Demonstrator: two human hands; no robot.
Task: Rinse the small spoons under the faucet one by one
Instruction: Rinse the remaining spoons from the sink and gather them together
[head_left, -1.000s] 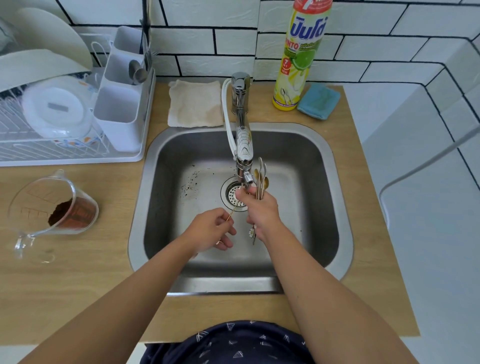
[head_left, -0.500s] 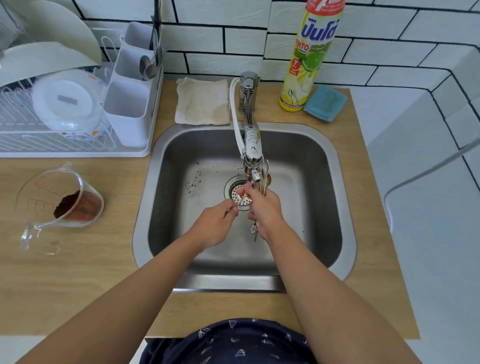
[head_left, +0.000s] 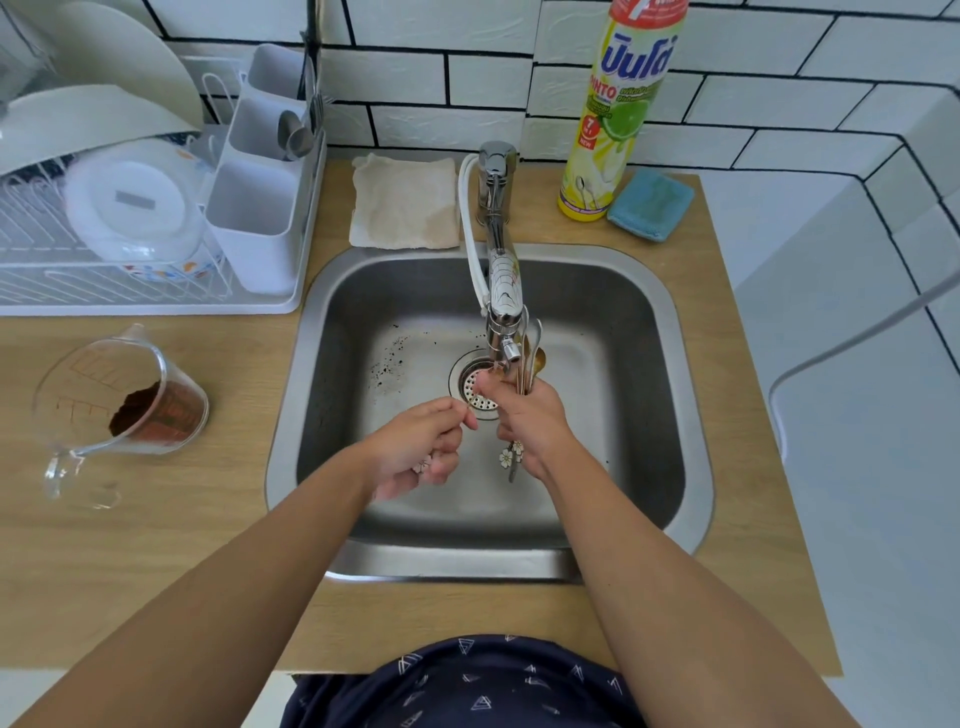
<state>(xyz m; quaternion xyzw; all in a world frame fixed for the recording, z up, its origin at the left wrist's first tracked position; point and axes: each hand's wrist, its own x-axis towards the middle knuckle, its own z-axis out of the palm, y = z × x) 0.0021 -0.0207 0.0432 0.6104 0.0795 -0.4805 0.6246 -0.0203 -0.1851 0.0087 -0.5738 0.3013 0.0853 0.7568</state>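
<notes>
Now both hands work over the sink, just below the faucet. The right hand has its fingers curled tight around a bundle of small spoons; the bowls stick up past the knuckles at about 12 o'clock, close beside the faucet's spout, and the flower-decorated handle ends poke out under the palm at about 6 o'clock. The left hand sits at about 9 o'clock from the right, near it but apart. Its thumb and forefinger meet in a pinch at the tips, pointing toward the drain, while the other fingers curl loosely; a small flowered piece shows under them, but whether the pinch holds a spoon cannot be told. Dark specks lie on the sink floor at about 10 o'clock from the drain. On the counter, a glass jug with brown powder lies on its side, well apart from the sink.
</notes>
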